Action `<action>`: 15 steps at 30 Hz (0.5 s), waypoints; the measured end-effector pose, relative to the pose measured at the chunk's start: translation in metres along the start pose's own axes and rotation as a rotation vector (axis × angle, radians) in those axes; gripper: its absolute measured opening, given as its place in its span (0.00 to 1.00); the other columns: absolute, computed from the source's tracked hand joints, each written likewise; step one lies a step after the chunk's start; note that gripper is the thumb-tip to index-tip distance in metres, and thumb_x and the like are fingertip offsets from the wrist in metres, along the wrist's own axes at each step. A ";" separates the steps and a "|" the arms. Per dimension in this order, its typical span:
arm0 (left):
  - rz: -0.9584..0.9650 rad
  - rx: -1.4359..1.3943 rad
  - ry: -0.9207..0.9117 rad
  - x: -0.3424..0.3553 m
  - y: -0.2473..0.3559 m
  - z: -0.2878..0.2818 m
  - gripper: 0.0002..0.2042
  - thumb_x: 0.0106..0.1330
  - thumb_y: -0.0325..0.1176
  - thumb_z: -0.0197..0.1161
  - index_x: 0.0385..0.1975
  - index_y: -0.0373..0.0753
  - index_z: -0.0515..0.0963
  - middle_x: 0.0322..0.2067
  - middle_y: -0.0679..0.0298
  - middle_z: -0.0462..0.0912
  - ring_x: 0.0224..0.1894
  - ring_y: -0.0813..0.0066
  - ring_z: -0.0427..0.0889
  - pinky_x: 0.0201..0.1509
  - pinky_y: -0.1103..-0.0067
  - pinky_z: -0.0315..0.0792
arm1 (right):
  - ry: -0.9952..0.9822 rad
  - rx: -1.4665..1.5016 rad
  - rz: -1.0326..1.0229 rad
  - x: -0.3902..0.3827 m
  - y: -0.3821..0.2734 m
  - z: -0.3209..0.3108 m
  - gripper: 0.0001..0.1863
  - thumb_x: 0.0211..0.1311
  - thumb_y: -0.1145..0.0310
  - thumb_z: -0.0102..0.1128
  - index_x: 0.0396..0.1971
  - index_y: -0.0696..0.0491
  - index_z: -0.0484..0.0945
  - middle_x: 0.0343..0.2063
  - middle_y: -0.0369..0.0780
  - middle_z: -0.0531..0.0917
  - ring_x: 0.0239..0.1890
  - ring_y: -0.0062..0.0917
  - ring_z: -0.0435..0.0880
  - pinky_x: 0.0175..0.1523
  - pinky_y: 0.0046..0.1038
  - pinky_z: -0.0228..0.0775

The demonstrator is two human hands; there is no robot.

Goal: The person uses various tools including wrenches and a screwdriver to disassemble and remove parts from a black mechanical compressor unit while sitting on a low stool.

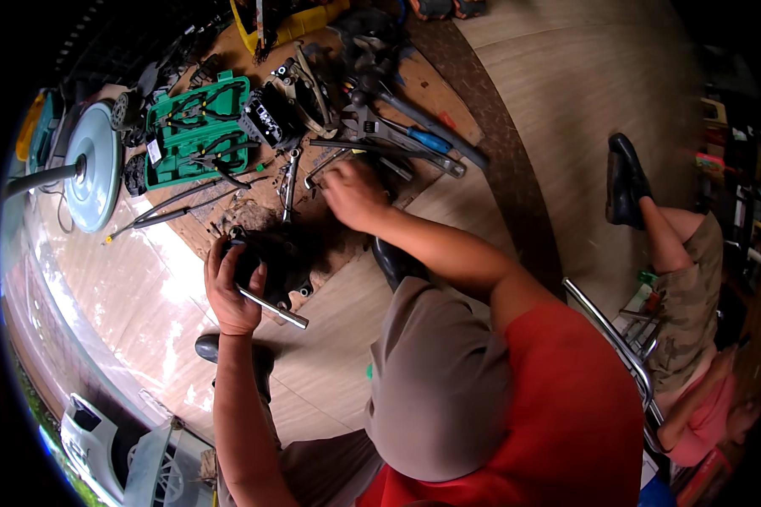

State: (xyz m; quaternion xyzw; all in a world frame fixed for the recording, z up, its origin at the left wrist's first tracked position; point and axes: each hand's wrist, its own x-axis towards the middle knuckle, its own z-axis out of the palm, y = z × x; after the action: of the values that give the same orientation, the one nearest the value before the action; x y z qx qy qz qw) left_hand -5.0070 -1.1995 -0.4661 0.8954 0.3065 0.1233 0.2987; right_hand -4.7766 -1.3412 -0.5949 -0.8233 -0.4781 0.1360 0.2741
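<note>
The left hand (231, 291) is curling its fingers (217, 258) over the top of a dark, greasy, rounded metal engine part (272, 258) sitting on the worn wooden board (431, 89), and a short silver steel rod (272, 308) is passing under the palm, sticking out toward four o'clock. The fingers are pressing together around the part's left edge, with the thumb lying along its near side.

The right hand (353, 194) is reaching out at one o'clock from the engine part, back of the hand facing up; its fingers are bending downward over the clutter, and whether they are pinching anything cannot be told, since the fingertips are hiding beneath the hand.

Just beyond the right hand, at twelve o'clock, a large grey adjustable wrench (389, 139) is lying across the board beside a blue-handled screwdriver (421, 138). At eleven o'clock from the left hand, an open green plastic tool case (196, 127) is showing black-handled pliers. Farther out, at nine to ten o'clock, a pale blue round metal disc (95, 165) on a grey pole is standing on the light wooden floor (566, 84).

At three o'clock, well apart, another person's leg in a black shoe (626, 179) is stretching across the floor.
</note>
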 end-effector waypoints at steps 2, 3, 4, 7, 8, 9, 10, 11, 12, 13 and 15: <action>0.002 0.008 0.001 0.002 -0.001 0.000 0.20 0.55 0.39 0.70 0.47 0.37 0.79 0.55 0.47 0.75 0.56 0.43 0.74 0.61 0.61 0.68 | 0.016 -0.243 0.077 -0.013 0.037 -0.014 0.14 0.57 0.66 0.65 0.43 0.52 0.78 0.48 0.44 0.77 0.52 0.41 0.74 0.55 0.45 0.67; -0.001 0.011 -0.002 0.001 -0.002 -0.001 0.20 0.55 0.39 0.70 0.47 0.37 0.79 0.55 0.47 0.76 0.56 0.43 0.74 0.61 0.61 0.68 | 0.032 -0.353 0.104 -0.014 0.048 -0.023 0.13 0.58 0.67 0.62 0.43 0.51 0.78 0.49 0.43 0.77 0.53 0.40 0.73 0.57 0.44 0.65; 0.001 0.010 -0.004 0.002 -0.003 -0.002 0.21 0.56 0.39 0.70 0.47 0.37 0.79 0.55 0.47 0.76 0.56 0.43 0.74 0.61 0.61 0.68 | 0.107 -0.396 0.089 -0.010 0.063 -0.030 0.08 0.61 0.68 0.52 0.38 0.50 0.78 0.48 0.43 0.78 0.50 0.39 0.74 0.56 0.46 0.65; -0.015 0.000 -0.003 0.010 0.001 -0.002 0.20 0.56 0.38 0.69 0.47 0.36 0.80 0.54 0.47 0.76 0.55 0.43 0.75 0.60 0.62 0.69 | -0.243 -0.475 0.169 0.003 0.083 -0.050 0.09 0.64 0.68 0.50 0.38 0.50 0.79 0.48 0.43 0.78 0.52 0.38 0.75 0.57 0.44 0.67; -0.031 -0.003 -0.003 0.014 0.002 -0.001 0.20 0.56 0.38 0.69 0.47 0.36 0.80 0.53 0.47 0.77 0.55 0.43 0.75 0.59 0.62 0.70 | -0.263 -0.485 0.152 0.007 0.090 -0.049 0.09 0.64 0.68 0.50 0.39 0.51 0.79 0.48 0.43 0.78 0.52 0.38 0.76 0.57 0.43 0.67; -0.048 -0.007 -0.002 0.019 0.003 0.000 0.20 0.56 0.38 0.69 0.47 0.36 0.80 0.53 0.47 0.77 0.54 0.44 0.75 0.59 0.62 0.70 | -0.284 -0.496 0.135 0.012 0.096 -0.046 0.09 0.65 0.68 0.50 0.39 0.51 0.79 0.47 0.43 0.79 0.52 0.39 0.76 0.57 0.42 0.68; -0.063 -0.003 -0.014 0.027 0.008 0.000 0.19 0.57 0.38 0.68 0.46 0.36 0.81 0.50 0.47 0.79 0.53 0.45 0.77 0.58 0.63 0.71 | -0.308 -0.505 0.116 0.013 0.100 -0.043 0.10 0.65 0.67 0.50 0.40 0.52 0.79 0.47 0.44 0.79 0.52 0.39 0.77 0.57 0.40 0.69; -0.077 -0.023 -0.019 0.033 0.004 -0.001 0.18 0.58 0.39 0.67 0.45 0.36 0.81 0.49 0.47 0.79 0.52 0.45 0.78 0.57 0.65 0.71 | -0.316 -0.500 0.118 0.014 0.096 -0.042 0.10 0.64 0.68 0.51 0.41 0.52 0.78 0.47 0.44 0.79 0.53 0.39 0.77 0.57 0.39 0.69; -0.111 -0.026 -0.048 0.040 0.001 0.001 0.18 0.59 0.39 0.67 0.45 0.36 0.81 0.48 0.48 0.80 0.51 0.46 0.78 0.57 0.65 0.72 | -0.325 -0.495 0.120 0.016 0.094 -0.042 0.10 0.63 0.69 0.52 0.42 0.53 0.78 0.47 0.44 0.79 0.53 0.39 0.77 0.58 0.38 0.69; -0.144 -0.029 -0.075 0.046 -0.004 0.002 0.18 0.59 0.40 0.67 0.45 0.36 0.81 0.48 0.49 0.80 0.51 0.47 0.78 0.57 0.66 0.72 | -0.333 -0.490 0.122 0.018 0.091 -0.042 0.11 0.63 0.70 0.53 0.43 0.53 0.78 0.47 0.44 0.80 0.54 0.40 0.77 0.58 0.37 0.69; -0.221 -0.069 -0.101 0.060 -0.008 0.002 0.19 0.60 0.43 0.67 0.45 0.36 0.82 0.43 0.51 0.83 0.48 0.50 0.81 0.54 0.66 0.73 | -0.300 -0.274 0.226 0.008 0.082 -0.042 0.12 0.60 0.71 0.56 0.44 0.57 0.75 0.42 0.49 0.82 0.50 0.47 0.80 0.55 0.42 0.72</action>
State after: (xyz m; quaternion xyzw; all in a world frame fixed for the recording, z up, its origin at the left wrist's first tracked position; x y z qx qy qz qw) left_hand -4.9629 -1.1576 -0.4706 0.8505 0.3832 0.0549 0.3560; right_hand -4.6932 -1.3798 -0.6080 -0.8717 -0.4321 0.2206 0.0686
